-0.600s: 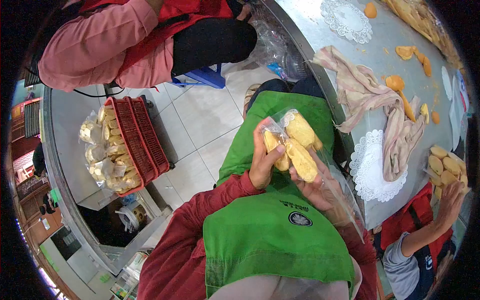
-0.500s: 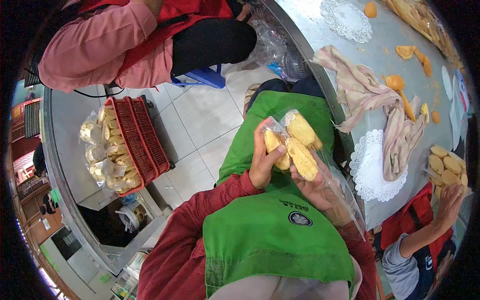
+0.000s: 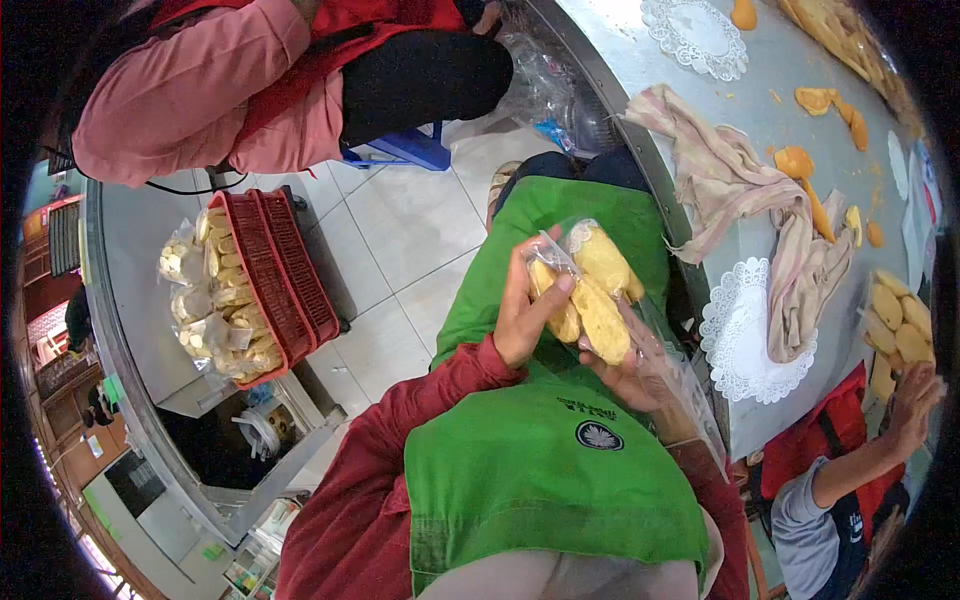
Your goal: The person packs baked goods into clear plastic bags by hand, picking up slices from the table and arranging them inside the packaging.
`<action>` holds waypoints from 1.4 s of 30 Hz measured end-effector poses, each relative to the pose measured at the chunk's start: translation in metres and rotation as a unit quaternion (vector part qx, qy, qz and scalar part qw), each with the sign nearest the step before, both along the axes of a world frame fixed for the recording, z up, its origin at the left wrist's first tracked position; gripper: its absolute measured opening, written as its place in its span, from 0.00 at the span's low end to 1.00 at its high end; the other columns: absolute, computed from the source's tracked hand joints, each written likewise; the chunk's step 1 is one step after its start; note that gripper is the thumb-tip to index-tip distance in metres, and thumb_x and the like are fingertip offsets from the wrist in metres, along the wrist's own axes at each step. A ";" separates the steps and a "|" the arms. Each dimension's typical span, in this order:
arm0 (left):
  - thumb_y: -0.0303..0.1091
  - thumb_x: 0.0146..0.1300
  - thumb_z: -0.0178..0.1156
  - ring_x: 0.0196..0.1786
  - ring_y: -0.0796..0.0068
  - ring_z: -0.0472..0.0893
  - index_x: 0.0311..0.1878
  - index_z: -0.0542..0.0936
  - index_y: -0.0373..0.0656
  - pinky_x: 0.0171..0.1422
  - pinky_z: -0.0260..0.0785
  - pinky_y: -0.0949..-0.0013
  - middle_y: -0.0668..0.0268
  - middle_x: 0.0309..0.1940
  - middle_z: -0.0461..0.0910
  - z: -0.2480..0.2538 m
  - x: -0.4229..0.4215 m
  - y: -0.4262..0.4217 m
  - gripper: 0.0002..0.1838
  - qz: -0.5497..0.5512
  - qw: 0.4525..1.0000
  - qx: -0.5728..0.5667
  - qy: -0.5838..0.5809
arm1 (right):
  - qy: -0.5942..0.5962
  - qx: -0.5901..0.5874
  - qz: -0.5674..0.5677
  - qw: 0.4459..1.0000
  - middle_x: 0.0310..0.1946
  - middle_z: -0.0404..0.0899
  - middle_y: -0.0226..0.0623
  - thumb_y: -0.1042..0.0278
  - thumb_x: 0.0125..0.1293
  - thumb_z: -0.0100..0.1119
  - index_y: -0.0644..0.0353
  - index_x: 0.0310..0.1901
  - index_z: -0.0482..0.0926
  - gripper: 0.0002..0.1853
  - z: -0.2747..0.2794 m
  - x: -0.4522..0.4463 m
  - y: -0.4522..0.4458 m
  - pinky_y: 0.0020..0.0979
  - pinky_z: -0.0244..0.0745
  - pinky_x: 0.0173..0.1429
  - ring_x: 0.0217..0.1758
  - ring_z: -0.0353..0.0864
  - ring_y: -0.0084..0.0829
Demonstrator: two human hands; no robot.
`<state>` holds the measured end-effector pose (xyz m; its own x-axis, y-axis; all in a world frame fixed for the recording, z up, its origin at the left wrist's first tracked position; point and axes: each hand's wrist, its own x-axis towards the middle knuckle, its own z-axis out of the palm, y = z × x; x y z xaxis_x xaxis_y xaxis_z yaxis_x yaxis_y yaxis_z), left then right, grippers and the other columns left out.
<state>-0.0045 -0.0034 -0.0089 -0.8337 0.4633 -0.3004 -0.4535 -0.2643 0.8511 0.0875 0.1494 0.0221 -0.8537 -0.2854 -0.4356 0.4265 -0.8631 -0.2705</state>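
Between my hands, over the green apron on my lap, is a clear plastic bag (image 3: 688, 385) holding several yellow oblong pastries (image 3: 602, 320). A white lacy paper doily (image 3: 580, 234) shows inside its upper end. My left hand (image 3: 528, 308) grips the bag's left side, its thumb pressed on top of the pastries. My right hand (image 3: 628, 378) holds the bag from below and the right, fingers partly hidden under it and behind the loose film. The bag's long slack part trails over my right wrist.
The metal table (image 3: 610, 50) on the right bears a crumpled striped cloth (image 3: 735, 185), paper doilies (image 3: 755, 335) and orange pastry pieces (image 3: 795, 162). A red basket (image 3: 290, 280) of bagged pastries stands left. One co-worker sits above; another's hand (image 3: 912, 405) touches a pastry bag (image 3: 895, 325).
My hands keep hold of the bag with only slight shifts, and the front pastry now lies a little less tilted. The co-worker's hand at right and the bag beside it have moved slightly.
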 end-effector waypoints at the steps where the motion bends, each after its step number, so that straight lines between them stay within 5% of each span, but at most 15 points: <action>1: 0.33 0.63 0.57 0.67 0.65 0.59 0.65 0.55 0.39 0.71 0.51 0.62 0.54 0.68 0.54 0.000 0.001 -0.001 0.30 -0.006 1.000 0.001 0.011 | 0.013 -0.016 -0.007 1.000 0.61 0.65 0.38 0.62 0.55 0.67 0.58 0.70 0.48 0.46 -0.004 0.003 -0.001 0.32 0.71 0.59 0.56 0.73 0.31; 5: 0.33 0.63 0.59 0.68 0.65 0.59 0.63 0.57 0.38 0.71 0.50 0.63 0.54 0.68 0.56 0.001 0.005 -0.006 0.30 -0.010 0.999 -0.011 0.035 | 0.000 -0.030 -0.023 0.999 0.63 0.63 0.37 0.65 0.57 0.65 0.59 0.71 0.45 0.46 -0.005 0.008 -0.004 0.30 0.71 0.59 0.56 0.73 0.30; 11: 0.29 0.56 0.66 0.70 0.65 0.57 0.64 0.58 0.38 0.71 0.50 0.64 0.52 0.70 0.53 0.010 -0.035 -0.029 0.35 -0.212 0.975 -0.022 0.057 | -0.007 0.025 0.055 0.998 0.57 0.68 0.40 0.58 0.52 0.71 0.60 0.70 0.47 0.50 0.003 0.006 0.003 0.33 0.72 0.57 0.53 0.75 0.31; 16: 0.30 0.50 0.71 0.74 0.62 0.49 0.72 0.45 0.38 0.75 0.40 0.61 0.55 0.72 0.47 -0.004 -0.043 -0.033 0.53 -0.269 0.962 -0.009 0.052 | -0.017 0.018 0.057 0.998 0.59 0.68 0.41 0.60 0.51 0.72 0.60 0.70 0.47 0.51 -0.003 0.012 0.002 0.35 0.72 0.56 0.53 0.75 0.33; 23: 0.35 0.48 0.72 0.75 0.61 0.48 0.72 0.43 0.35 0.76 0.39 0.61 0.53 0.73 0.44 -0.004 -0.034 -0.035 0.56 -0.272 0.961 -0.019 0.047 | -0.046 -0.042 0.015 0.998 0.57 0.69 0.35 0.63 0.54 0.70 0.60 0.69 0.49 0.47 0.006 0.015 -0.002 0.28 0.74 0.52 0.52 0.75 0.29; 32: 0.35 0.48 0.73 0.73 0.63 0.52 0.72 0.44 0.35 0.75 0.43 0.63 0.54 0.72 0.50 0.000 -0.033 -0.033 0.56 -0.285 0.958 -0.024 0.024 | -0.127 -0.080 0.006 0.989 0.52 0.74 0.39 0.58 0.72 0.44 0.61 0.64 0.59 0.24 0.006 0.012 0.001 0.32 0.76 0.46 0.48 0.78 0.34; 42: 0.34 0.48 0.73 0.70 0.68 0.57 0.72 0.46 0.36 0.73 0.46 0.65 0.59 0.70 0.55 0.005 -0.029 -0.030 0.55 -0.277 0.960 -0.019 0.011 | -0.215 -0.050 -0.016 0.975 0.44 0.78 0.36 0.52 0.72 0.41 0.61 0.59 0.65 0.23 0.015 0.009 -0.008 0.26 0.79 0.37 0.37 0.80 0.28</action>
<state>-0.0339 -0.0336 -0.0040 -0.4678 0.8271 -0.3116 -0.4978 0.0448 0.8661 0.0961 0.1415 0.0374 -0.6073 -0.3210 -0.7267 0.4542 -0.8908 0.0139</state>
